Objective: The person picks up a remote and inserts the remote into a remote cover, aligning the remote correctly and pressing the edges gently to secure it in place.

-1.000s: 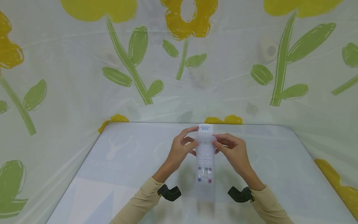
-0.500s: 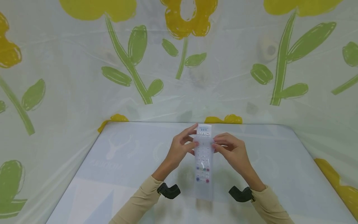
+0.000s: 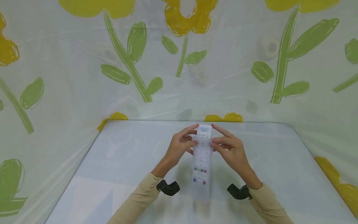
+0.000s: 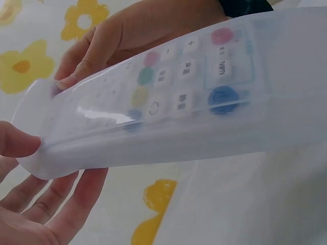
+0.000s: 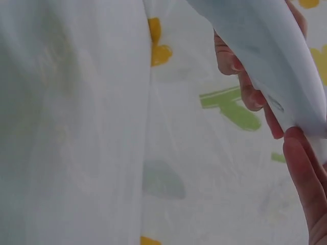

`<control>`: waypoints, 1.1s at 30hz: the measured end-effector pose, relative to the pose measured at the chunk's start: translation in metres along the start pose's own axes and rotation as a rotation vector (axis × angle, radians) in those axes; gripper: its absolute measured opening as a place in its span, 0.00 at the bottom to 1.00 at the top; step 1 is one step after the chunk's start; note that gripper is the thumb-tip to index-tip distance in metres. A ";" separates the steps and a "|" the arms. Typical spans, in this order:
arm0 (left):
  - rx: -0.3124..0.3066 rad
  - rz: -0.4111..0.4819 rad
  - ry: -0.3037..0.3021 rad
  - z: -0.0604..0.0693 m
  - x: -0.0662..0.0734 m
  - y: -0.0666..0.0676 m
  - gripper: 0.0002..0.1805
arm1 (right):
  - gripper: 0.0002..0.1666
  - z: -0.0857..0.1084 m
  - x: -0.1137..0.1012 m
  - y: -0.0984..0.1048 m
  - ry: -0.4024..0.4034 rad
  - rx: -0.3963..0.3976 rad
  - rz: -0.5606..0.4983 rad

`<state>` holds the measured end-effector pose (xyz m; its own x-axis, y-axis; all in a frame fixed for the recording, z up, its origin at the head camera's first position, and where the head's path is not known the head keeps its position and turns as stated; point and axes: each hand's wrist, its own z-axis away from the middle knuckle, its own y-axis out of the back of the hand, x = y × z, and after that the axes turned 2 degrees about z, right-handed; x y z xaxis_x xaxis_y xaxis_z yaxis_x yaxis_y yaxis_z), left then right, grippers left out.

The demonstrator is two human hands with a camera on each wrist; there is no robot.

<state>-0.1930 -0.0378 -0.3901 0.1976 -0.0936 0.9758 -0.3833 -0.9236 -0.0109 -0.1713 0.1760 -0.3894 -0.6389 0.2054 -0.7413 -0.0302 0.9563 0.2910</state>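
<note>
A white remote control (image 3: 204,130) with coloured buttons stands lengthwise inside a translucent sleeve (image 3: 200,194). Its top end sticks out of the sleeve's mouth, and the sleeve's lower part hangs past the buttons. My left hand (image 3: 179,145) pinches the left edge of the mouth, index finger reaching up beside the remote's top. On the opposite edge my right hand (image 3: 231,149) pinches the sleeve, its index finger stretched to the remote's top corner. The left wrist view shows the blue button (image 4: 224,99) through the film. In the right wrist view, the sleeve's back (image 5: 278,56) hides the buttons.
A pale table (image 3: 126,174) with faint printing lies under the hands. Behind it hangs a white curtain (image 3: 223,87) with yellow flowers and green leaves. Dark wrist mounts (image 3: 168,188) are strapped on both arms over beige sleeves.
My right index finger has stretched up to the remote's top corner. The lower end of the sleeve has swung slightly left. My left hand keeps its pinch almost in place.
</note>
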 end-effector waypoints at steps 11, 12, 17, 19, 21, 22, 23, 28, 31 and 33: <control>-0.011 -0.016 0.049 0.010 0.027 -0.010 0.27 | 0.07 -0.009 -0.029 0.003 -0.058 -0.021 0.036; -0.007 -0.010 0.049 0.011 0.027 -0.010 0.27 | 0.07 -0.010 -0.029 0.003 -0.067 -0.022 0.038; 0.054 0.051 0.026 0.014 0.026 -0.015 0.25 | 0.11 -0.007 -0.013 0.006 -0.159 -0.037 0.005; 0.100 0.071 0.020 0.016 0.024 -0.018 0.22 | 0.14 -0.005 -0.005 0.008 -0.204 -0.036 -0.037; 0.146 0.080 0.018 0.018 0.022 -0.020 0.17 | 0.17 -0.004 -0.001 0.009 -0.233 -0.025 -0.078; 0.170 0.083 0.018 0.018 0.022 -0.021 0.15 | 0.17 -0.004 0.000 0.009 -0.242 -0.015 -0.096; 0.190 0.084 0.019 0.019 0.021 -0.022 0.14 | 0.18 -0.003 0.001 0.009 -0.250 -0.003 -0.112; 0.227 0.094 0.015 0.023 0.021 -0.025 0.10 | 0.19 -0.005 0.002 0.005 -0.303 0.054 -0.090; 0.223 0.094 -0.004 0.025 0.022 -0.026 0.10 | 0.19 -0.005 0.002 0.004 -0.331 0.073 -0.066; 0.225 0.097 -0.017 0.025 0.022 -0.026 0.09 | 0.19 -0.005 0.002 0.003 -0.346 0.074 -0.066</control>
<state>-0.1561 -0.0248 -0.3735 0.1853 -0.1898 0.9642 -0.1910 -0.9694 -0.1541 -0.1766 0.1783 -0.3866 -0.3392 0.1894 -0.9214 0.0011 0.9796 0.2010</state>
